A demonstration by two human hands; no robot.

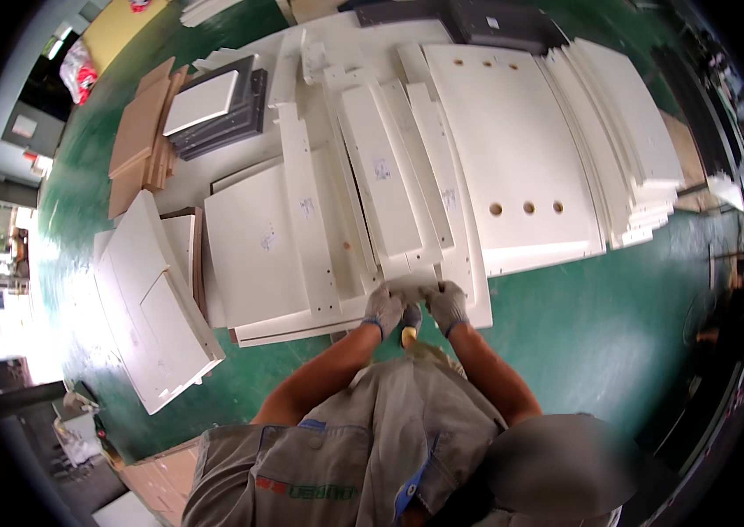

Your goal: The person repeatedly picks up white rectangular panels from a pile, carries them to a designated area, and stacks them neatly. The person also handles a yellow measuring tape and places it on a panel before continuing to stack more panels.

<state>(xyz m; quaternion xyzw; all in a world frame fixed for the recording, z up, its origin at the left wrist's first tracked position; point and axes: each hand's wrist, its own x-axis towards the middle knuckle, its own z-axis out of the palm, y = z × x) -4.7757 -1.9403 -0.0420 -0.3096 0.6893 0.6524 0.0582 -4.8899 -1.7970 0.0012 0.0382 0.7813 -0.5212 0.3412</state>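
My left hand (384, 309), in a pale work glove, is closed on the near left side of a white panel (412, 282). On its other side my right hand (447, 307), gloved alike, is also closed on it. The panel lies at the front end of a stack of long white boards, and its full length is hard to make out. Just beyond is a long white board (381, 167) with handwritten marks. To the left of my hands a narrow white board (309, 211) with small holes rests on a wide white panel (258, 246).
A large white panel (521, 149) with round holes lies at right, beside a leaning row of white boards (627, 123). Dark grey panels (223, 119) and brown boards (141, 127) are stacked at far left. White panels (157, 307) lie at near left on the green floor (565, 351).
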